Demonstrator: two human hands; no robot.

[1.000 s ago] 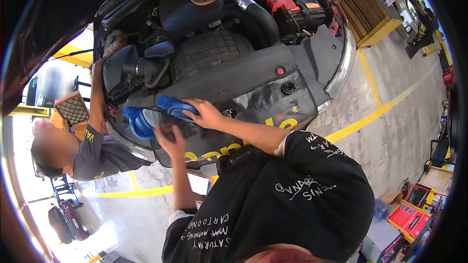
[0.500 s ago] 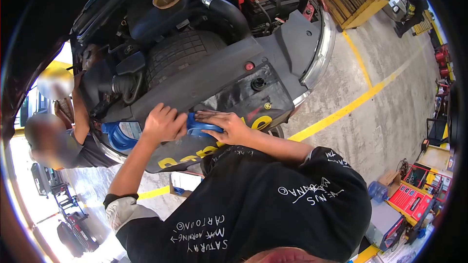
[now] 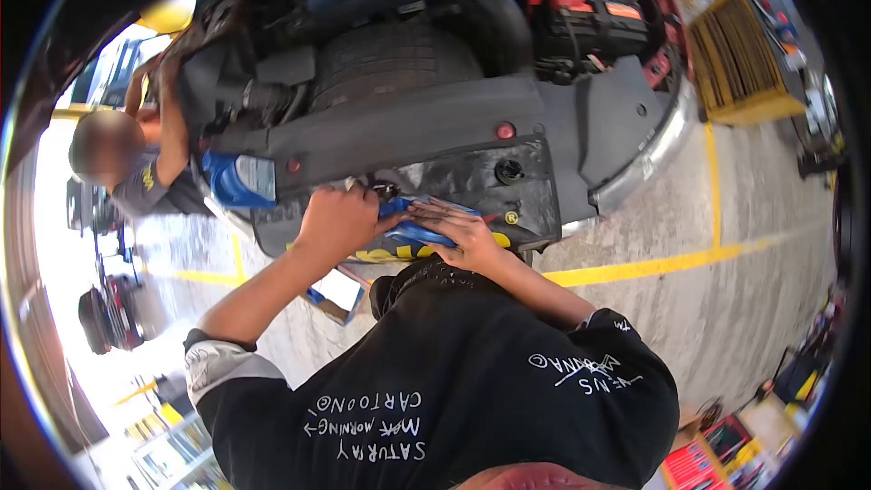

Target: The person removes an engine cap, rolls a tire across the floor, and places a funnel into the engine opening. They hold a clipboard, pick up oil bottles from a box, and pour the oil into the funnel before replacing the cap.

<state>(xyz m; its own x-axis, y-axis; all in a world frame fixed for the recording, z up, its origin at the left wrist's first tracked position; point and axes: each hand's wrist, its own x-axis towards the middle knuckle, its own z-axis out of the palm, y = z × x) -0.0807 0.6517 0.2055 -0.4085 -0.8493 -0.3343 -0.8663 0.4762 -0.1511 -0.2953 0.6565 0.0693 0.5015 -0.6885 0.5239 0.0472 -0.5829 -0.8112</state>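
My left hand [image 3: 340,220] is closed at the left end of a blue bottle [image 3: 419,234], fingers bent and thumb against it. A small dark thing beside its fingertips is too unclear to name. Across the bottle lies my right hand [image 3: 464,238], its fingers wrapped over the top. The bottle lies above a black cover with yellow lettering [image 3: 386,252] at the car's front edge. Another blue bottle [image 3: 238,180] with a pale label rests to the left of my left hand.
The open engine bay [image 3: 390,63] lies ahead, with a battery [image 3: 603,18] at the right. A co-worker [image 3: 159,163] leans in at the left. A yellow slatted crate [image 3: 744,59] stands at the right, and a red tool tray [image 3: 694,467] at the lower right.
The view has shifted, so the engine bay sits further right and higher. My left hand's fingers have changed position at the bottle's left end. My right hand stays on the bottle.
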